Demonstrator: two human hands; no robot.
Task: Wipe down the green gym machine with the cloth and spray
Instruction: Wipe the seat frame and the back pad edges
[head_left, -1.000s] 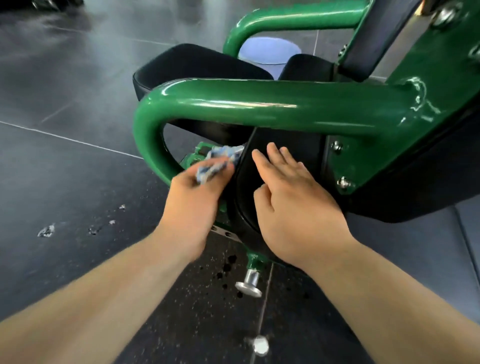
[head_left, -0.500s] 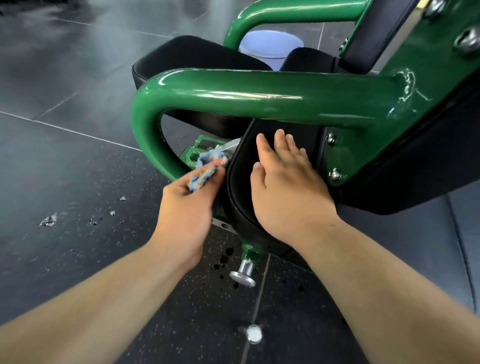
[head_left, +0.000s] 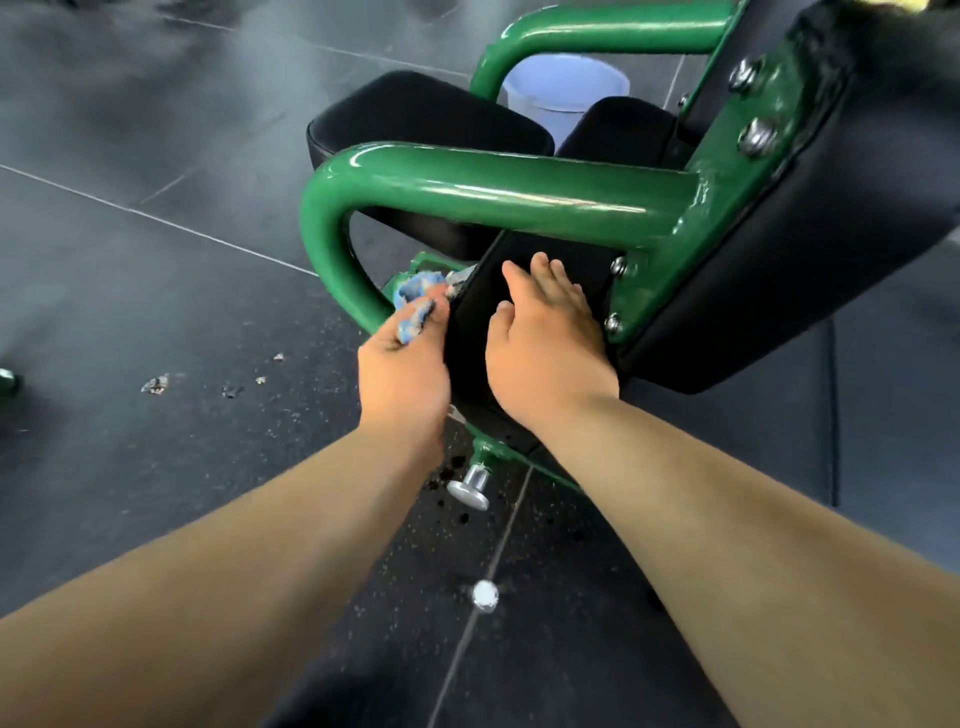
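Observation:
The green gym machine (head_left: 498, 197) fills the upper middle, a glossy curved tube over black pads. My left hand (head_left: 402, 374) grips a crumpled blue cloth (head_left: 415, 299) and holds it against the green frame just left of a black pad's edge, below the tube's bend. My right hand (head_left: 548, 345) lies flat with straight fingers on that black pad (head_left: 478, 296), under the tube. No spray bottle is in view.
A pale blue bucket (head_left: 566, 93) stands behind the machine. A silver pin knob (head_left: 470, 488) sticks out low under my wrists. Dark rubber floor tiles carry small scraps (head_left: 155, 384) at left and wet spots near the knob.
Both hands have slid a little farther up the pad and frame. The view has pulled back and shifted, showing more floor and the bucket.

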